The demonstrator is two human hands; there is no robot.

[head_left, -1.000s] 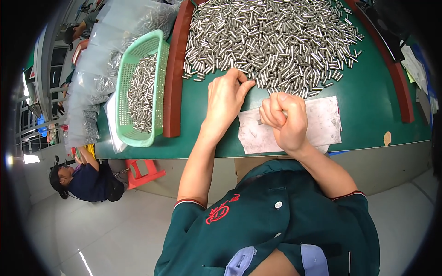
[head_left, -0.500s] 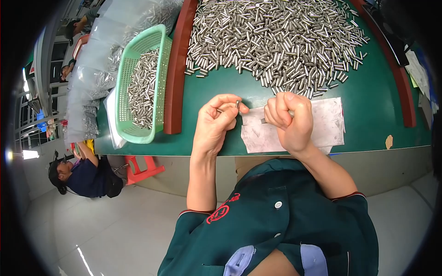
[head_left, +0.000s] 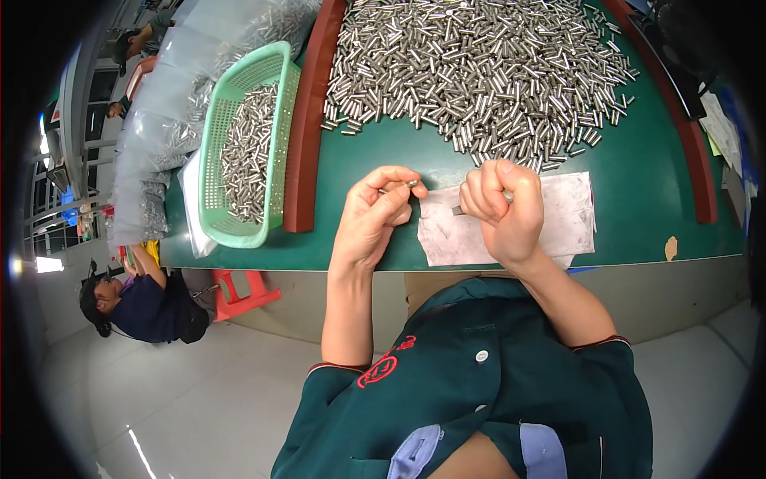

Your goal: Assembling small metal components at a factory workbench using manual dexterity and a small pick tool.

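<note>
My left hand [head_left: 373, 209] is closed, pinching a small shiny metal pin [head_left: 412, 184] between thumb and fingertips. My right hand [head_left: 504, 209] makes a fist above the right part of a stained pale cloth [head_left: 558, 227]. A short grey end [head_left: 457, 211] sticks out of the fist on its left side, and a light bit shows at the curled forefinger; the fingers hide the rest. Just beyond both hands, a big heap of metal pins [head_left: 479, 80] is spread over the green tabletop [head_left: 630, 188].
A green plastic basket [head_left: 209, 152] of similar pins stands to the left, beyond a red-brown wooden bar [head_left: 305, 144]. Clear bags [head_left: 163, 116] of metal parts line the far left. Another bar [head_left: 692, 152] borders the right side. A co-worker [head_left: 144, 299] sits at left near a red stool [head_left: 247, 294].
The pin in my left fingertips has turned from upright to lying flatter. My right fist has stayed nearly still.
</note>
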